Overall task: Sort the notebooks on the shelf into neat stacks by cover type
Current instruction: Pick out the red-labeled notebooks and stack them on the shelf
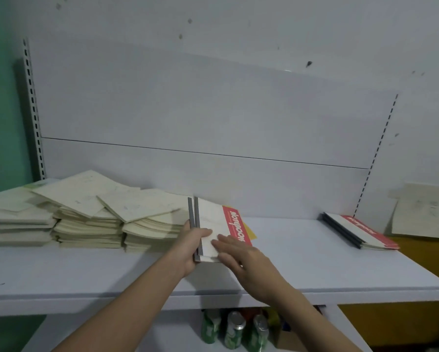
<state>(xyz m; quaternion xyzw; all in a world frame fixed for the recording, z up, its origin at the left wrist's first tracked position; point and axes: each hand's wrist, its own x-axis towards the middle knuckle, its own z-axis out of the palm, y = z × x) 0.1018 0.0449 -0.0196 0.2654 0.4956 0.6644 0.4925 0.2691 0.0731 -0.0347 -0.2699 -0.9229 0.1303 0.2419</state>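
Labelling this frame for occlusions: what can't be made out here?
- Head view: yellow sheet, mostly hidden under the held notebooks.
- Cream stacks: leftmost cut off by the frame edge.
- Cans below the shelf: labels blurred.
- Left hand: fingers hidden behind the notebooks.

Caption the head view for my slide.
Left hand grips red-banded notebooks while right hand rests on top.

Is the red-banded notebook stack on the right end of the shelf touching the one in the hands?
No. The right-end stack lies alone, with bare shelf between it and the notebooks gripped by the left hand.
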